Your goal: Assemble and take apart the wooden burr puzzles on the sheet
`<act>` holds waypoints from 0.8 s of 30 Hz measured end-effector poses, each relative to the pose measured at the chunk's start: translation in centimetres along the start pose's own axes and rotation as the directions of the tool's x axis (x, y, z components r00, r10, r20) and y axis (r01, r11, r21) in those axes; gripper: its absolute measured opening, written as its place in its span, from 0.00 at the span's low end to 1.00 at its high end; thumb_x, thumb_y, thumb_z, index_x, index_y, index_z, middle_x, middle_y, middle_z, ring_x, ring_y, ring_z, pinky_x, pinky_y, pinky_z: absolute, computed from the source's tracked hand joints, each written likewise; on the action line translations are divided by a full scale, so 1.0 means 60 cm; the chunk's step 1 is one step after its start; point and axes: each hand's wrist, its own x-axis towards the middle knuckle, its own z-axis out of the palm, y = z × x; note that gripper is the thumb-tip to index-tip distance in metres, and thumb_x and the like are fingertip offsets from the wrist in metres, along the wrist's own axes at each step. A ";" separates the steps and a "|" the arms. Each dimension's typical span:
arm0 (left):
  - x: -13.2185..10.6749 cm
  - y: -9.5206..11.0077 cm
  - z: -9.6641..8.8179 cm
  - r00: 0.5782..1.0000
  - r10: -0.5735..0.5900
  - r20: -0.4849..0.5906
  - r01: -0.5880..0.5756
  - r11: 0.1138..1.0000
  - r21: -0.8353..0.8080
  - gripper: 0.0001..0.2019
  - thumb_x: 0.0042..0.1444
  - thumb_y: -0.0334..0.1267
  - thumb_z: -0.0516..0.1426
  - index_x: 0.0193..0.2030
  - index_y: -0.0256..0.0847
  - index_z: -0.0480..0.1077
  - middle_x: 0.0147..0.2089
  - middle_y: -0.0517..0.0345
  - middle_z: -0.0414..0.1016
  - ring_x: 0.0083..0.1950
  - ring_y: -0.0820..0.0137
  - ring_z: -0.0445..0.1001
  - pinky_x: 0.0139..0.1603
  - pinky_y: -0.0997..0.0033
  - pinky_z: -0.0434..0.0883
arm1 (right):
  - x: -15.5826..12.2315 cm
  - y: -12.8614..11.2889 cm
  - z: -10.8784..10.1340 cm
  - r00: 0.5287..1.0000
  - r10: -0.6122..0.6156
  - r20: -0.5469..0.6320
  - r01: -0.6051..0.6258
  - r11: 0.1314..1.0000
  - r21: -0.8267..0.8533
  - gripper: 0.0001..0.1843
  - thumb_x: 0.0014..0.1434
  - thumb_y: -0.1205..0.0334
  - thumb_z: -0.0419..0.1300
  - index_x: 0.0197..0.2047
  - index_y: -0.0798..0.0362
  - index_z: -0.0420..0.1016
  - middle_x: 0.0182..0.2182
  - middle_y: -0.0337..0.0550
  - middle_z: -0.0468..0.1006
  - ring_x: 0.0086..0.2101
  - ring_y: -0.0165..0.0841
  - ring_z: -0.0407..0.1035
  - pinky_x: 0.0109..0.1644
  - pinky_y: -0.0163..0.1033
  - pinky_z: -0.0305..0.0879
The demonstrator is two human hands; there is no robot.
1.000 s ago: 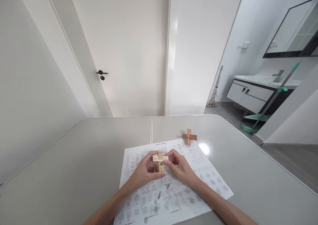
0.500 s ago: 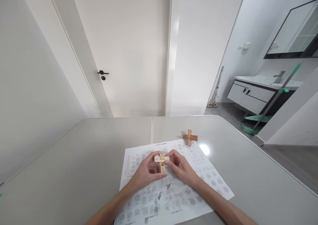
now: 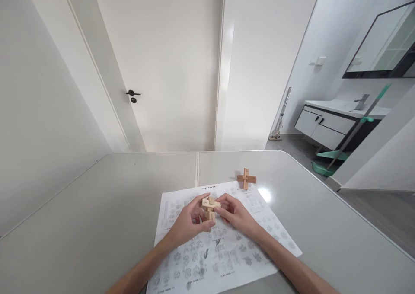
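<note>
Both of my hands hold a small pale wooden puzzle point(image 3: 209, 206) made of crossed blocks, just above a printed sheet point(image 3: 223, 250) of diagrams. My left hand point(image 3: 187, 222) pinches the puzzle from the left and below with curled fingers. My right hand point(image 3: 236, 215) grips its right side with fingertips. A second, darker wooden cross puzzle point(image 3: 246, 178) lies on the grey table point(image 3: 97, 216) beyond the sheet's far right corner, apart from both hands.
The table has a seam down its middle and rounded far corners. Behind it stand a white door with a black handle point(image 3: 132, 95) and a white wall. At the right are a bathroom vanity point(image 3: 327, 121), a mirror and a green dustpan point(image 3: 324, 166) on the floor.
The pale puzzle has been turned slightly in my fingers, and the hands sit a little farther from me. The darker cross has not moved.
</note>
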 end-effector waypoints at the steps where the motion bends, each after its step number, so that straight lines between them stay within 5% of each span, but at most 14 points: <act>1: 0.001 -0.002 -0.001 1.000 0.006 -0.021 -0.006 1.000 0.000 0.39 0.58 0.47 0.65 0.72 0.47 0.56 0.37 0.61 0.73 0.33 0.71 0.71 0.35 0.70 0.68 | 0.002 0.002 -0.002 0.999 -0.006 -0.054 0.005 1.000 -0.010 0.26 0.62 0.34 0.60 0.44 0.51 0.71 0.21 0.30 0.63 0.22 0.29 0.59 0.27 0.35 0.57; 7: 0.007 -0.008 -0.002 0.994 0.009 -0.110 -0.004 0.999 0.042 0.31 0.62 0.50 0.61 0.68 0.47 0.59 0.45 0.55 0.73 0.34 0.72 0.70 0.33 0.71 0.67 | 0.012 0.025 -0.028 0.943 0.017 -0.332 -0.024 1.000 -0.016 0.27 0.60 0.33 0.60 0.40 0.51 0.69 0.27 0.37 0.71 0.22 0.29 0.58 0.25 0.35 0.55; 11: 0.007 -0.006 0.001 0.995 -0.016 -0.097 0.022 0.998 0.065 0.23 0.62 0.49 0.60 0.61 0.46 0.64 0.43 0.57 0.73 0.32 0.72 0.68 0.31 0.72 0.65 | 0.018 0.041 -0.052 0.857 -0.069 -0.512 -0.073 0.965 -0.251 0.26 0.59 0.33 0.62 0.35 0.50 0.68 0.27 0.39 0.74 0.22 0.31 0.60 0.28 0.37 0.57; 18: 0.006 -0.004 0.002 0.995 -0.011 -0.099 0.023 0.992 0.120 0.19 0.63 0.50 0.59 0.56 0.45 0.68 0.43 0.56 0.73 0.29 0.75 0.64 0.30 0.72 0.64 | 0.021 0.052 -0.084 0.791 -0.176 -0.586 -0.220 0.811 -0.541 0.22 0.62 0.36 0.59 0.34 0.47 0.69 0.20 0.37 0.72 0.22 0.36 0.66 0.28 0.38 0.55; 24: 0.009 -0.006 -0.003 0.982 0.039 -0.184 0.009 0.967 0.256 0.14 0.65 0.49 0.55 0.51 0.45 0.71 0.40 0.56 0.73 0.31 0.72 0.68 0.31 0.72 0.67 | 0.021 0.051 -0.090 0.792 -0.159 -0.590 -0.295 0.747 -0.596 0.22 0.63 0.37 0.57 0.32 0.48 0.68 0.25 0.38 0.77 0.26 0.37 0.71 0.28 0.37 0.55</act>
